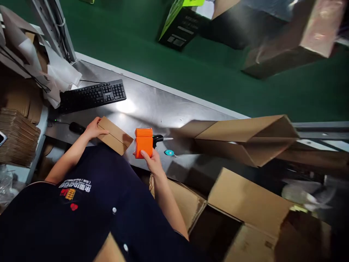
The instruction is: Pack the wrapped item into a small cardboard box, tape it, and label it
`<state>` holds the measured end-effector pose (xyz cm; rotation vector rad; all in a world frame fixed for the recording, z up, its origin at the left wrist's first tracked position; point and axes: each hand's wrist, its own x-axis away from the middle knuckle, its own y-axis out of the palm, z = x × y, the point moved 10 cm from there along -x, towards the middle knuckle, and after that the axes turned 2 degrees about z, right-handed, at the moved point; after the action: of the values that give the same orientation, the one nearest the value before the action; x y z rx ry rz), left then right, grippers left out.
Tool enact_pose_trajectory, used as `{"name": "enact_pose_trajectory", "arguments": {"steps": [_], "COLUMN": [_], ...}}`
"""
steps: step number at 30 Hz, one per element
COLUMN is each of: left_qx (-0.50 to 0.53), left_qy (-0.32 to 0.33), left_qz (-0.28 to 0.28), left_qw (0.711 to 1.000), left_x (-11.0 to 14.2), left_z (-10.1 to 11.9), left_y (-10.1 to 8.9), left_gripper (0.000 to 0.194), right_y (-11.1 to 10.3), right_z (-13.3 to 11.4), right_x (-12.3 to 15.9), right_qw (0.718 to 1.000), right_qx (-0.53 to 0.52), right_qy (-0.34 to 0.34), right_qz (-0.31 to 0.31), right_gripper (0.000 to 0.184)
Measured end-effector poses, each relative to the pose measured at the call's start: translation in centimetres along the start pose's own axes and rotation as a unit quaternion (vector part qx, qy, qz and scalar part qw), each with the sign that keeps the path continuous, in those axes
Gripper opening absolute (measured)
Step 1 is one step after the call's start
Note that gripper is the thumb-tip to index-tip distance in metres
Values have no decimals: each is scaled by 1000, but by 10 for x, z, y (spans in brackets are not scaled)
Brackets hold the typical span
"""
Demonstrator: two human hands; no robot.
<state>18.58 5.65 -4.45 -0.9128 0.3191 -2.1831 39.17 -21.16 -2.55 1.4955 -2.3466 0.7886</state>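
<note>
In the head view my left hand (94,129) grips the left end of a small, flat brown cardboard box (116,137), with the thumb on top. My right hand (151,160) holds an orange block-shaped object (144,143), its thumb lying across the lower front face. A groove divides this object into a short upper part and a larger lower part. Its exact kind I cannot make out. Just right of it, a black curved handle-like thing (158,138) shows, partly hidden. A small turquoise tag (169,153) lies on the metal table (152,96) nearby.
A keyboard (95,95) and a mouse (76,128) sit on the left. Open cartons stand right (242,134) and below right (251,200). Beyond the table edge, a green surface (122,43) bears a black-and-green box (180,27). Flattened cardboard (17,136) is stacked far left.
</note>
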Motion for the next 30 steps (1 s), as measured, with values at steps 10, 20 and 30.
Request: {"name": "enact_pose_trajectory", "arguments": {"steps": [10, 20, 30], "left_qx": [-9, -49, -147], "left_qy": [-10, 89, 230], "left_qz": [-59, -44, 20], "left_qw": [998, 994, 962], "left_x": [-7, 46, 30], "left_z": [20, 65, 84], "left_y": [37, 4, 3], "left_gripper": [61, 50, 20], "right_y": [64, 57, 49], "right_z": [-65, -52, -65], "right_x": [-36, -22, -22], "right_qw": [993, 990, 992], "right_qx": [-50, -51, -23], "right_qy": [7, 0, 11], "right_qz": [-110, -133, -122], "right_gripper": [56, 43, 48]}}
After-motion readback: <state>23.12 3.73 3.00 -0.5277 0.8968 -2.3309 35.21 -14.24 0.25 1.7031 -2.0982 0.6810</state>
